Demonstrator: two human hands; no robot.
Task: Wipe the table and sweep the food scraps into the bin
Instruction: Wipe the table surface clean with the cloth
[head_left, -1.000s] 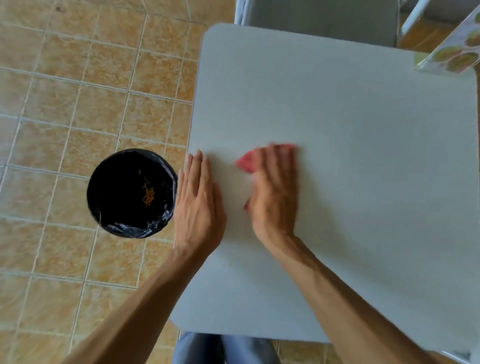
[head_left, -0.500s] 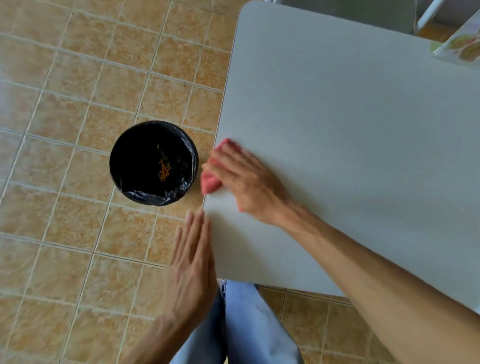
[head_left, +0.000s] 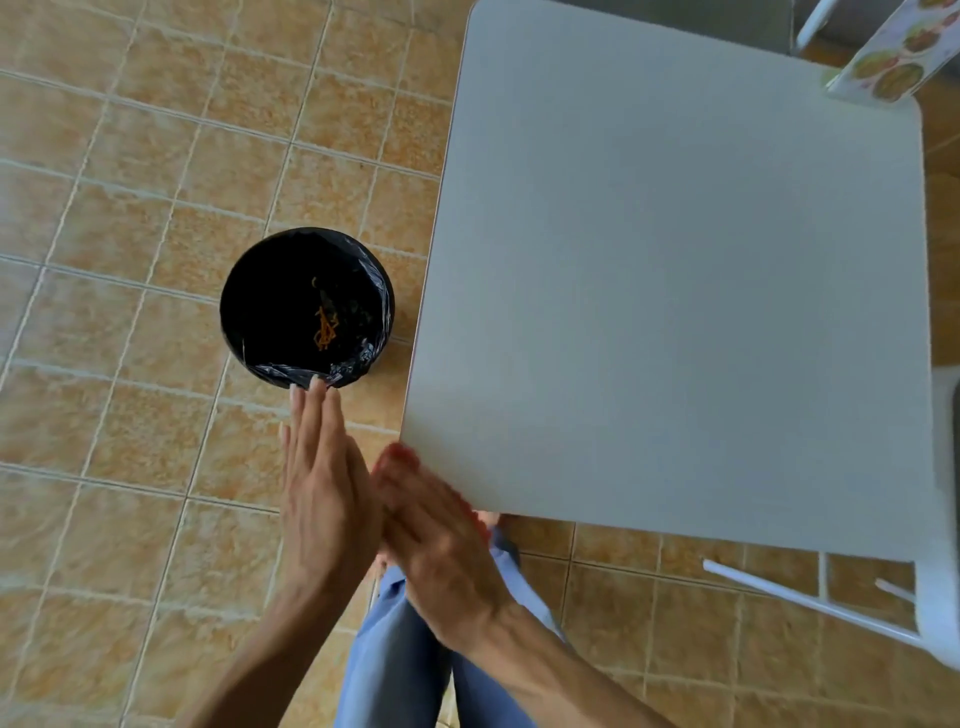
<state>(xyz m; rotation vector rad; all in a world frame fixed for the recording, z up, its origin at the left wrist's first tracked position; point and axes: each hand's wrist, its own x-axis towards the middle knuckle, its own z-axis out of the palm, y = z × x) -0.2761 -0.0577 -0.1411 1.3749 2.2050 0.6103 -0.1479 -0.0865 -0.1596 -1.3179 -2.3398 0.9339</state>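
At the near left corner of the grey tabletop (head_left: 675, 312), the right hand (head_left: 441, 540) lies flat with its fingers extended, pressing a red cloth (head_left: 400, 453) of which only a sliver shows past the fingertips at the table's edge. The left hand (head_left: 322, 488) is open and flat just beside it, below the rim, holding nothing, seemingly placed to catch what comes off. The bin (head_left: 306, 307), lined with a black bag, stands on the tiled floor (head_left: 130, 208) near the table's left side, with orange food scraps (head_left: 324, 327) already lying in it. The visible tabletop looks clean, so the wiping seems close to done (whether any crumbs sit under the cloth cannot be told). To finish this stroke well, the cloth should stay flat to the very edge while the left palm cups right under the rim, then both travel over the bin before the palm tips; the bin sits a little away from this corner, so crumbs released early would land on the tiles.
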